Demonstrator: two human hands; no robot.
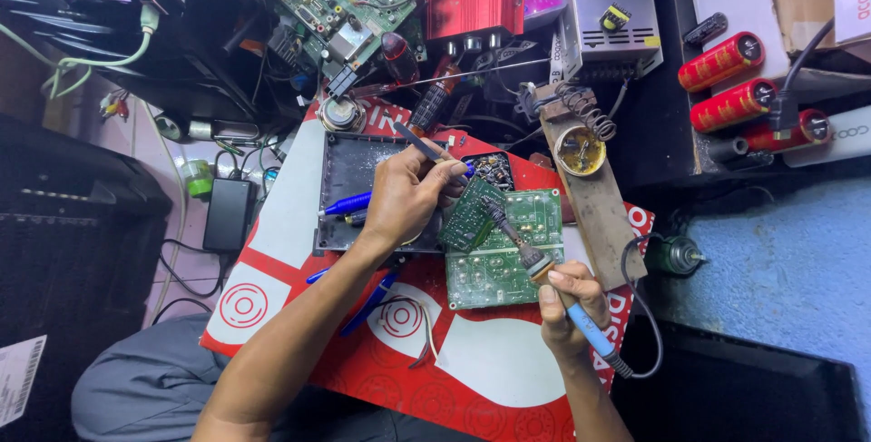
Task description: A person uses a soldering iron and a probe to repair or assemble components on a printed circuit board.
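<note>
A red-and-white board (472, 369) covered the cluttered desk (780, 260). The left hand (404, 197) gripped tweezers (419, 142); the right hand (567, 306) gripped a soldering iron (544, 270). Its tip was hard to see.

Green circuit boards (504, 247) matt with shiny solder spots; soldering iron (544, 274) metal barrel, blue plastic handle; worn rough wooden stand (594, 206); glossy red-white sign board (472, 360); black plastic casing (349, 183) dusty.

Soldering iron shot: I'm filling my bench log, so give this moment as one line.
left hand: holds tweezers | right hand: holds soldering iron | tip on small green board
</note>
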